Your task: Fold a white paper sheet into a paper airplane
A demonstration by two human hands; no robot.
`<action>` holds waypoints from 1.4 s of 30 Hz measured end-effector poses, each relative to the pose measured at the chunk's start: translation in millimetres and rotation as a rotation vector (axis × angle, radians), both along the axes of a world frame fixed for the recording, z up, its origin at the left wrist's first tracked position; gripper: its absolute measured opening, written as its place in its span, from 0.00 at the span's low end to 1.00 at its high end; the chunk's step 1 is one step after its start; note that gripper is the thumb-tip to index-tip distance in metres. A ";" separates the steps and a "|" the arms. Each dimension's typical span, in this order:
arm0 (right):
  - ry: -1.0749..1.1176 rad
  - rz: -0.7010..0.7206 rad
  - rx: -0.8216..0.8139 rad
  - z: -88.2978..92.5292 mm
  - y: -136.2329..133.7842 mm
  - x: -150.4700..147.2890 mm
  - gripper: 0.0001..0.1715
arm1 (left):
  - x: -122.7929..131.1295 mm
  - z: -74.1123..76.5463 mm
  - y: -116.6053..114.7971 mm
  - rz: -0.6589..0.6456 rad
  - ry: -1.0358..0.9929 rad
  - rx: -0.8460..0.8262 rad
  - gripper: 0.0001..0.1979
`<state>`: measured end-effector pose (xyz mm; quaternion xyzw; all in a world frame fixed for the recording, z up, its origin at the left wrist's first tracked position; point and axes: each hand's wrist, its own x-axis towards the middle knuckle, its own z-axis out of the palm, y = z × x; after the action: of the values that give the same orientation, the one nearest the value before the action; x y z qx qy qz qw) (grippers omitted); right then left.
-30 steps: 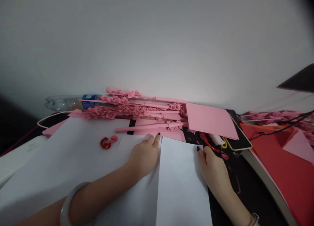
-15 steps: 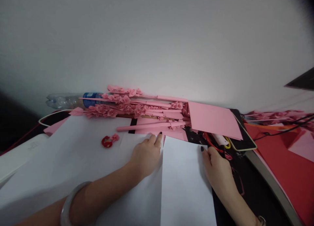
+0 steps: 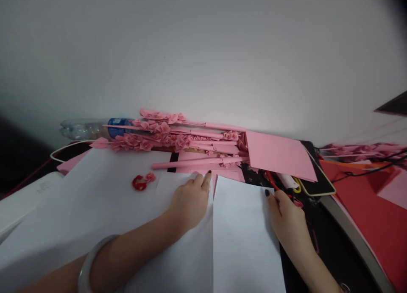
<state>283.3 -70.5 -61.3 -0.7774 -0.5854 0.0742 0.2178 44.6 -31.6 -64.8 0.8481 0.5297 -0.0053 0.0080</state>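
Observation:
My left hand [image 3: 190, 199] lies on a white sheet of paper [image 3: 187, 263], fingers stretched forward, the index fingertip near its far edge. My right hand [image 3: 288, 214] pinches the far right corner of a white paper piece [image 3: 244, 238] between thumb and curled fingers. That piece's left edge runs just right of my left hand; whether it still joins the other sheet lower down, I cannot tell. Left of my left hand, a small red and pink paper flower piece [image 3: 143, 181] rests on the paper.
Stems of pink paper flowers [image 3: 152, 138] lie along the wall, beside a plastic bottle [image 3: 84, 129]. Folded pink paper [image 3: 280, 155] covers part of a phone [image 3: 318, 182]. Red paper [image 3: 372, 216] is at right, a white box-like object [image 3: 28, 199] at left.
My right hand has moved slightly right with the paper piece, and the gap beside my left hand looks a little wider. My left hand stays in place on the paper.

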 end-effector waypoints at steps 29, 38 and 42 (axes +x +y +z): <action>-0.335 0.034 -0.236 7.1 -9.2 -17.9 0.17 | -8.1 -21.9 -28.6 -0.060 -0.156 0.172 0.23; -0.271 0.063 -0.137 -1.7 -17.7 -13.3 0.15 | -7.6 -23.9 -27.1 -0.057 -0.148 0.196 0.23; -0.253 0.046 -0.133 -2.9 -21.1 -12.5 0.15 | -7.3 -23.8 -26.9 -0.056 -0.147 0.192 0.23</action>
<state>270.9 -91.5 -64.2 -0.7797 -0.6196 0.0193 0.0883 37.3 -58.5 -88.6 0.8576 0.5017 0.1075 -0.0348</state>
